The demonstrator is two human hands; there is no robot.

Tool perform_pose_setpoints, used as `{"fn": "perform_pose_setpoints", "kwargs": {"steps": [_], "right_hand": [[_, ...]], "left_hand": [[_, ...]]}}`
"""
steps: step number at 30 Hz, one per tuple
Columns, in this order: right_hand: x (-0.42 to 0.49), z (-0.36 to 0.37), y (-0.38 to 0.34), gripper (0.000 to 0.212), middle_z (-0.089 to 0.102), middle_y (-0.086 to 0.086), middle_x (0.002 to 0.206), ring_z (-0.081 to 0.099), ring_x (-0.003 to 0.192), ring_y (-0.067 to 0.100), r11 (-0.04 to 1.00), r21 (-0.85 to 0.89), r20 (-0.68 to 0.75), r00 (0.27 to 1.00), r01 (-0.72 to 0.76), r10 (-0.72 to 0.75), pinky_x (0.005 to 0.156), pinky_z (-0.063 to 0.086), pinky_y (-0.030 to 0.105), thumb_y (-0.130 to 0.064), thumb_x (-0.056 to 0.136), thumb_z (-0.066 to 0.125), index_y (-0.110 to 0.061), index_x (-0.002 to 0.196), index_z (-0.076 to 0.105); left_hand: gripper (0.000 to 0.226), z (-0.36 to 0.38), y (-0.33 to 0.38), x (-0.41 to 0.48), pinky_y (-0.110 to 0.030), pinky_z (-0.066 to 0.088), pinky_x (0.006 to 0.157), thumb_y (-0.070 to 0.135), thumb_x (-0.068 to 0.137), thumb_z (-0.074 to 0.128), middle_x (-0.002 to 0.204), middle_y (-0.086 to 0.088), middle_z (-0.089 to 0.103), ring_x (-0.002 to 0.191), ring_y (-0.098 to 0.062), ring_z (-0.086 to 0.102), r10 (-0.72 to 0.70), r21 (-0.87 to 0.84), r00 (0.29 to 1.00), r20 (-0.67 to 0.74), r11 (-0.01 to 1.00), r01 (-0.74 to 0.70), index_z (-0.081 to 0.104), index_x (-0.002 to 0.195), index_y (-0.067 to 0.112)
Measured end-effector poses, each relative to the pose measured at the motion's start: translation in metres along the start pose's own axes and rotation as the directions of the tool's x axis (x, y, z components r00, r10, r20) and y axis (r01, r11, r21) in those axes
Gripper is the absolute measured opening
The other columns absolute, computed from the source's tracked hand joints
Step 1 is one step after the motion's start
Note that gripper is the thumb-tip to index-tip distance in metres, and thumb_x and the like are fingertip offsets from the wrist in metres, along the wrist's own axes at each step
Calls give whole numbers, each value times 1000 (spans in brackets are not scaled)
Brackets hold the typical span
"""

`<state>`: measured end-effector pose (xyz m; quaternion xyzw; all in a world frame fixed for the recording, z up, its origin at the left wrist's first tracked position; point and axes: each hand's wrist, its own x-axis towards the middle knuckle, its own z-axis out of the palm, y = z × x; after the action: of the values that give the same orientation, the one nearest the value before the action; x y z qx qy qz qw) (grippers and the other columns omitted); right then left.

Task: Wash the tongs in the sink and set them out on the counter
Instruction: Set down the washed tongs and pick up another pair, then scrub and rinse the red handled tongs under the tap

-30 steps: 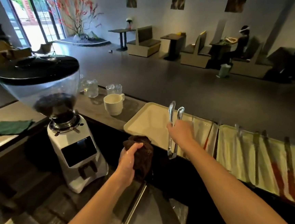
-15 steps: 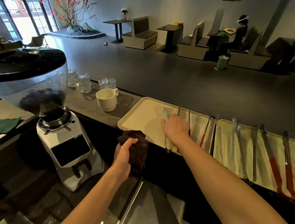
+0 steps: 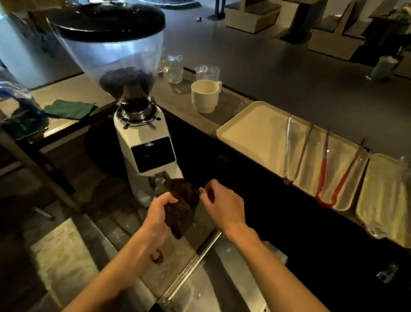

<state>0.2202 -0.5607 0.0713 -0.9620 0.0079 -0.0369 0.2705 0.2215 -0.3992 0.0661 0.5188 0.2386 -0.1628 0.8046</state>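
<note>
The tongs (image 3: 286, 150) lie on the tray (image 3: 251, 132) on the counter (image 3: 179, 99), right of the cup (image 3: 204, 96) and left of a second pair (image 3: 323, 171); the grinder (image 3: 147, 150) stands left of the tray, behind the sink (image 3: 225, 282), with the cloth (image 3: 180, 203) before it.

From my end, the all-metal tongs (image 3: 287, 150) on the far counter read as bare polished steel, catching thin highlights. The red-sleeved tongs (image 3: 323, 171) to their right have the same steel arms under matt, rubbery-looking grips. Both lie on a pale woven cloth liner (image 3: 310, 170) over a smooth cream plastic tray (image 3: 251, 130). The brown cloth (image 3: 182, 206) near the middle is thick, nubbly and matt. The sink (image 3: 228, 282) at the near edge is brushed steel with a dull sheen. The grinder (image 3: 145, 155) on the left has a glossy white body under a clear plastic hopper (image 3: 114, 50). The cream cup (image 3: 203, 96) looks smooth; I cannot tell ceramic from plastic.
</note>
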Motion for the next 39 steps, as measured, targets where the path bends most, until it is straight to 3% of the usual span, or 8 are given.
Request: {"fn": "perform_pose_setpoints", "kwargs": {"steps": [7,11,16,23,27,32,35,39], "right_hand": [[-26,109,-25,19,61,-7,91,59,79,17,998,62,303,953,14,-32,67,38,31,-45,102,43,-28,100,51],[-22,165,-39,29,54,3,121,60,106,26,999,-6,456,889,48,-40,83,45,37,-43,99,46,-21,119,50],[0,211,-67,52,40,21,144,46,130,39,972,-180,632,775,150,-2,105,39,44,-44,99,48,-14,141,41],[2,265,-76,69,35,21,149,44,134,38,921,-328,661,747,212,63,105,42,44,-60,93,56,-14,143,43],[-6,283,-67,44,41,17,139,49,126,33,888,-394,599,799,237,53,101,44,40,-37,100,54,-14,137,51],[-31,274,-86,33,42,19,128,52,110,38,973,-184,588,809,138,-4,97,44,44,-25,103,45,-6,129,49],[-53,262,-103,23,39,10,110,53,83,25,998,50,588,807,24,-49,90,49,46,-25,104,40,-8,115,51],[-93,246,-149,25,51,6,90,51,71,8,924,378,550,818,-63,-170,65,44,18,-32,103,46,-13,100,62]], "left_hand": [[29,-98,-28,-20,-39,51,66,12,84,41,77,-23,61,67,-35,61,-105,-138,974,-203,987,78,62,91,-6],[28,-135,-34,-26,-26,50,50,3,87,36,54,-12,61,47,-23,61,-120,-235,934,-335,971,41,58,72,-3],[17,-163,-38,-37,-34,41,64,7,83,40,73,-13,53,66,-28,50,-76,-316,904,-420,947,-67,56,84,1],[26,-189,-50,-40,-19,39,45,-1,81,32,63,-3,52,52,-13,46,-112,-558,932,-346,823,-108,57,86,3],[39,-207,-59,-50,-28,44,65,3,67,44,84,-11,58,74,-22,52,-108,-610,941,-319,784,-117,63,101,2],[34,-251,-61,-64,-34,48,70,5,80,45,91,-14,59,79,-29,57,-115,-512,931,-347,855,-86,57,111,-1],[51,-278,-60,-61,-28,52,48,12,44,72,82,-10,53,68,-23,55,-125,-473,908,-401,876,-89,54,91,4],[24,-333,-55,-63,-35,35,49,12,73,53,79,-11,18,46,-22,36,170,-572,980,-107,795,-201,35,89,9]]}}
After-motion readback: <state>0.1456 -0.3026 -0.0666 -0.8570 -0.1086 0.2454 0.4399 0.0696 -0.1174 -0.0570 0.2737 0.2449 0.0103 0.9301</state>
